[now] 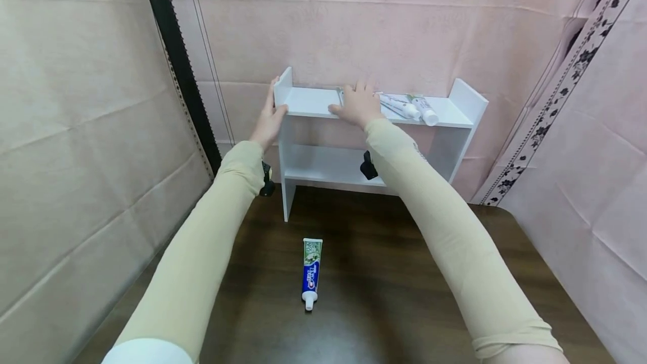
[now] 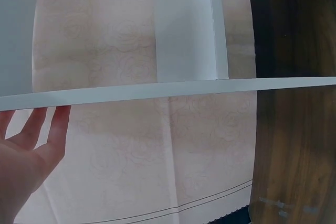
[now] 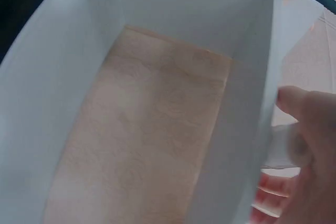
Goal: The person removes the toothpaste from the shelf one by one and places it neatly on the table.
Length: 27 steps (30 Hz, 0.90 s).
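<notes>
Soft, even light fills the head view — pale glare on the dark table — while both wrist views look dimmer, the right hand blurred.

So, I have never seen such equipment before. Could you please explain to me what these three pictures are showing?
There is no machine: a person works bare-handed. The wide picture comes from a camera on the head, the others from a camera on each wrist. On the dark table lies one toothpaste tube; behind it stands a white shelf, with more tubes on its top board. The left hand holds the shelf's left side. The right hand is at the top board, beside those tubes; something white shows by its thumb, but I cannot tell whether it is gripped.
</notes>
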{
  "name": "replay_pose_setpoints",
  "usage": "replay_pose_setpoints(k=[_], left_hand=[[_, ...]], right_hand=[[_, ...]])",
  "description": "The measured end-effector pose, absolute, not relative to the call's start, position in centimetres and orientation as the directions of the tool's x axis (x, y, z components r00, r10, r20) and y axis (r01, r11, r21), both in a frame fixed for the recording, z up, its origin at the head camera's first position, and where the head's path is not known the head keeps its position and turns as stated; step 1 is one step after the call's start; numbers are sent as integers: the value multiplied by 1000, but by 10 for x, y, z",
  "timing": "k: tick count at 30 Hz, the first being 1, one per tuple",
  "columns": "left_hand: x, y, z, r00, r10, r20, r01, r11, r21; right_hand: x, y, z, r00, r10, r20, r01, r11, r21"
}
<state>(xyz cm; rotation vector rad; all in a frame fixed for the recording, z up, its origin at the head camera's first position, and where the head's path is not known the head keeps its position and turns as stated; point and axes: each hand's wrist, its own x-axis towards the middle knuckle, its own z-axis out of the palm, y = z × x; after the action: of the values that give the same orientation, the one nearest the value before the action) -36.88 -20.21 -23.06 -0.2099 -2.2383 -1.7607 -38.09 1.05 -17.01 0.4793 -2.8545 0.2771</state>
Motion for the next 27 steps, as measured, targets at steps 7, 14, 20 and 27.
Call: replay_pose_setpoints(k=[7,14,20,27], left_hand=[[-344,-193,-217,-951,-53,304,284,233,930],[-339,-191,-216,-957,-53,285,262,260,929],[-347,-194,-220,-958,-50,284,261,267,928],[-341,-193,-218,-956,-39,292,272,259,927]], right_hand=[[-383,15,-182,-904,-286,319,-361,909,-209],[-374,19,-186,-887,-302,350,-390,895,-216],[-362,23,-191,-851,-328,410,-432,881,-193],[-351,26,-201,-818,-311,483,-431,888,-159]])
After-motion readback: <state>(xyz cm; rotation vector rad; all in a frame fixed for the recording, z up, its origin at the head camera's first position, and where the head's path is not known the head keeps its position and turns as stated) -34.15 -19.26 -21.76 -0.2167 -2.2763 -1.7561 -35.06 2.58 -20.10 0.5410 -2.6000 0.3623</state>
